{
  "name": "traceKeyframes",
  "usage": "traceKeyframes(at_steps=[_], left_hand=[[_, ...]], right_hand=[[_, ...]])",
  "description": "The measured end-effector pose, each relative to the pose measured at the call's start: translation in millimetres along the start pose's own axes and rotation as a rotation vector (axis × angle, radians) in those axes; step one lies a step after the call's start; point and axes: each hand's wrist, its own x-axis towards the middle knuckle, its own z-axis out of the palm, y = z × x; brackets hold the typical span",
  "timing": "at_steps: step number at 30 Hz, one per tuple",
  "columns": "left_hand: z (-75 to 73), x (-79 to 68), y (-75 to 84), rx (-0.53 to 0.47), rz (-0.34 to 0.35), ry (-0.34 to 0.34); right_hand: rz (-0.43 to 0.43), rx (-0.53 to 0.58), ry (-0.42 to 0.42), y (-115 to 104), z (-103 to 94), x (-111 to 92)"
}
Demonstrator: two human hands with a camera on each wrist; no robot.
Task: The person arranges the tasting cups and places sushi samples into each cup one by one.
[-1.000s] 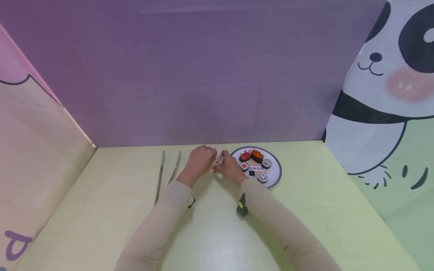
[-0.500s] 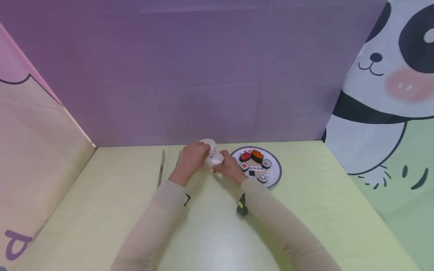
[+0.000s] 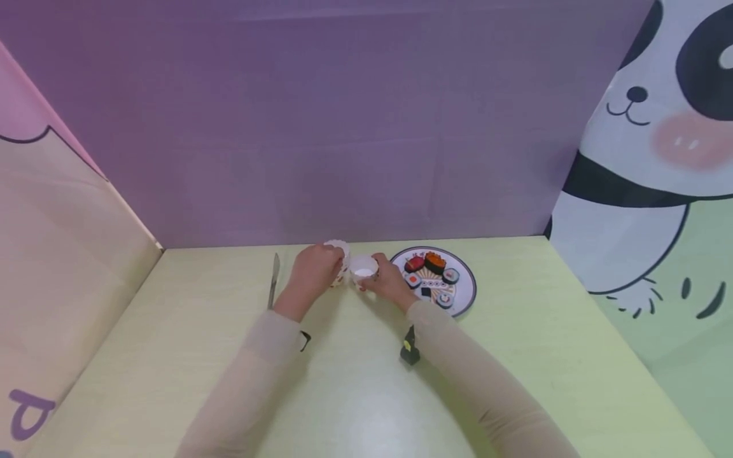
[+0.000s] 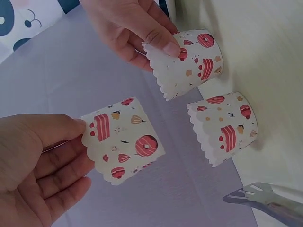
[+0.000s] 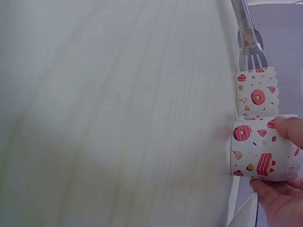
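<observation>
My left hand (image 4: 52, 165) pinches the scalloped rim of a white paper baking cup (image 4: 124, 141) with thumb and fingers, holding it raised off the table. A second matching cup (image 4: 225, 127), printed with red cakes and donuts, stands on the table between the hands. My right hand (image 3: 389, 280) grips a third baking cup (image 3: 364, 268) at its rim, thumb on the outer wall in the right wrist view; its base appears to rest on the table. In the head view the left hand partly covers the raised cup (image 3: 340, 249).
A round plate (image 3: 468, 289) with a sushi print lies just right of my right hand. A fork (image 4: 260, 201) lies left of the cups, and a knife (image 3: 275, 280) is farther left. A purple cloth backdrop (image 3: 343, 127) rises at the table's back edge.
My left hand has lifted a paper cup out of the one in my right hand and carried it left, past the standing cup. The right hand has stayed in place.
</observation>
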Motion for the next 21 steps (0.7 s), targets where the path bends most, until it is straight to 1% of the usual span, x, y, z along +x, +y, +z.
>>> traceKeyframes(at_steps=[7,15,21], left_hand=[[-0.5,-5.6,2.6,0.017,-0.013,-0.047],[-1.5,-9.8,6.2,-0.021,-0.024,-0.152],[3.3,-12.6,7.8,-0.025,-0.031,-0.228]], right_hand=[[0.012,0.019,-0.004,-1,-0.3,-1],[0.008,0.018,-0.001,-1,-0.5,-1],[0.006,0.017,0.0,-2,-0.9,-2]])
